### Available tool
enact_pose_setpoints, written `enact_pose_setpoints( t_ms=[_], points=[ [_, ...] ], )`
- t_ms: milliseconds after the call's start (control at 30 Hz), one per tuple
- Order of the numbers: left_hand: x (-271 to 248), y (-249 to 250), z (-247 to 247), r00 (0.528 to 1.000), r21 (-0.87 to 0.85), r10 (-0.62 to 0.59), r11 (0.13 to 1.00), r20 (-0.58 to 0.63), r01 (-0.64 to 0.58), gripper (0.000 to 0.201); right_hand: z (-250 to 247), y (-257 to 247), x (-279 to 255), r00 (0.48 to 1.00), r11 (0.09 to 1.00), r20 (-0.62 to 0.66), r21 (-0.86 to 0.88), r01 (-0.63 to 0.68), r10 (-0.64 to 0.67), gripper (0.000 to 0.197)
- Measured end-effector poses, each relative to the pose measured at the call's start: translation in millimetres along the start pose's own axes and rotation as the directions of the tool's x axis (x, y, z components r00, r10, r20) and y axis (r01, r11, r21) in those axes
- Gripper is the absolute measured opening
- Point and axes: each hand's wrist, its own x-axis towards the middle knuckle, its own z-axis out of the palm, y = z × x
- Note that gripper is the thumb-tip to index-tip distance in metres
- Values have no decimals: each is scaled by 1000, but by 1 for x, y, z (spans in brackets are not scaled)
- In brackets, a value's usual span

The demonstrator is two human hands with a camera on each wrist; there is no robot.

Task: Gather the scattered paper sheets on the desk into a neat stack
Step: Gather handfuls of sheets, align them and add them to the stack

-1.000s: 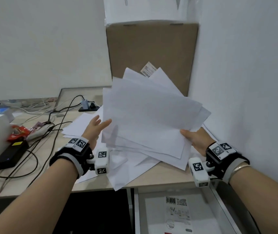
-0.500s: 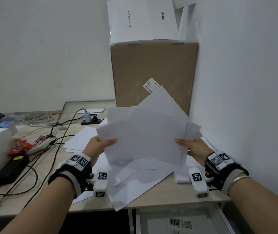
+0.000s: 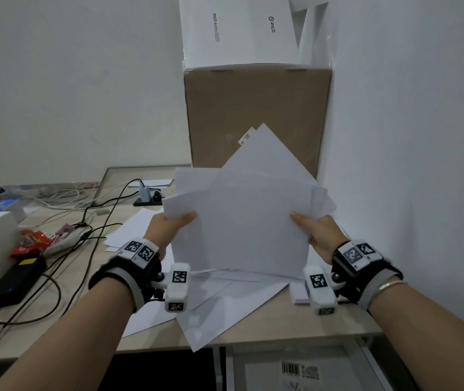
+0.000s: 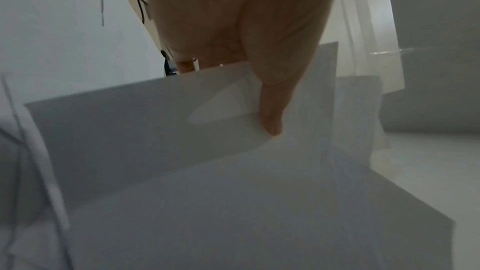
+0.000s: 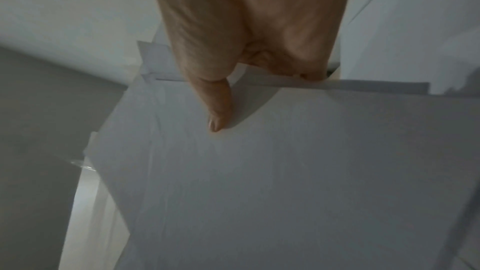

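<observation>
Both hands hold one uneven bundle of paper sheets [image 3: 242, 221] upright above the table [image 3: 267, 325], the left hand [image 3: 168, 230] at its left edge and the right hand [image 3: 318, 235] at its right edge, each pinching the bundle between a thumb on the near face and fingers hidden behind. More loose sheets [image 3: 225, 309] lie flat on the table under the bundle, one corner hanging over the front edge, in front of a cardboard box [image 3: 256, 114].

white paper sheets [image 3: 242, 221], brown cardboard box [image 3: 256, 114], black cables [image 3: 95, 230], red wrapper [image 3: 27, 241]
</observation>
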Motion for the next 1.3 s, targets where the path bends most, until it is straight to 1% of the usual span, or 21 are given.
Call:
enact_pose_setpoints(
  t_ms=[67, 167, 200, 233, 300, 333, 367, 400, 467, 500, 567, 633, 700, 800, 933, 1033, 1100, 1133, 1200, 1233, 1300],
  points=[
    [0, 6, -3, 1000, -9, -3, 1000, 24, 3, 51, 2, -5, 2, 1000, 1000, 10, 1, 10, -10, 78],
    [-7, 5, -7, 993, 26, -29, 999, 118, 26, 47, 2, -6, -2, 999, 999, 18, -23, -49, 50, 47],
    [-10, 2, -8, 989, 51, -36, 998, 145, 29, 44, 1, -5, -4, 997, 997, 22, -30, -77, 77, 45],
    [-12, 0, -8, 985, 66, -39, 997, 167, 28, 42, 0, -4, -5, 995, 995, 32, -43, -95, 97, 56],
    [-14, -3, -9, 981, 81, -39, 996, 190, 24, 42, -2, -1, -5, 993, 991, 14, -76, -113, 115, 91],
    [-14, -4, -9, 979, 82, -43, 996, 198, 27, 42, -3, 0, -3, 994, 992, -12, -66, -110, 110, 100],
    [-14, -6, -9, 978, 79, -49, 996, 201, 34, 44, -3, -2, -2, 994, 994, -42, -42, -100, 98, 97],
    [-14, -8, -10, 978, 73, -55, 996, 203, 41, 47, -2, -4, -2, 993, 996, -73, -6, -89, 88, 84],
    [-14, -13, -9, 979, 65, -70, 996, 192, 58, 59, -3, -11, 1, 990, 996, -124, 75, -54, 63, 44],
    [-14, -16, -9, 980, 62, -81, 996, 184, 70, 64, -4, -13, 3, 989, 996, -139, 86, -36, 48, 32],
    [-12, -21, -7, 982, 51, -93, 995, 164, 86, 64, -6, -17, 6, 987, 998, -162, 65, 1, 10, 22],
    [-10, -25, -5, 984, 30, -107, 994, 142, 104, 63, -8, -20, 10, 980, 998, -200, 68, 16, -2, 19],
    [-7, -27, -3, 984, 19, -119, 993, 131, 118, 60, -11, -20, 13, 976, 992, -215, 124, 4, 23, 18],
    [-5, -30, -1, 982, 11, -139, 990, 125, 139, 46, -17, -17, 16, 974, 970, -209, 242, -33, 85, 25],
    [-1, -33, 0, 972, -18, -155, 987, 179, 160, 51, -16, -13, 12, 972, 904, -185, 425, -52, 143, 26],
    [2, -35, 2, 974, -12, -165, 986, 153, 169, 44, -13, -12, 10, 977, 888, -144, 455, -75, 157, 26],
    [6, -37, 4, 980, 1, -176, 984, 96, 177, 41, -13, -11, 9, 981, 915, -124, 393, -91, 151, 24],
    [7, -39, 5, 982, 21, -175, 984, 63, 174, 39, -14, -9, 9, 980, 946, -138, 309, -95, 144, 22],
    [10, -42, 3, 985, 88, -171, 981, -3, 171, 36, -17, -7, 9, 973, 996, -213, -10, -89, 84, 19],
    [11, -44, 1, 985, 125, -170, 977, -41, 174, 35, -20, -6, 9, 968, 977, -249, -197, -83, 32, 20],
    [11, -47, -4, 981, 184, -155, 967, -116, 175, 36, -29, -2, 13, 951, 880, -302, -465, -92, -60, 22]
  ],
)
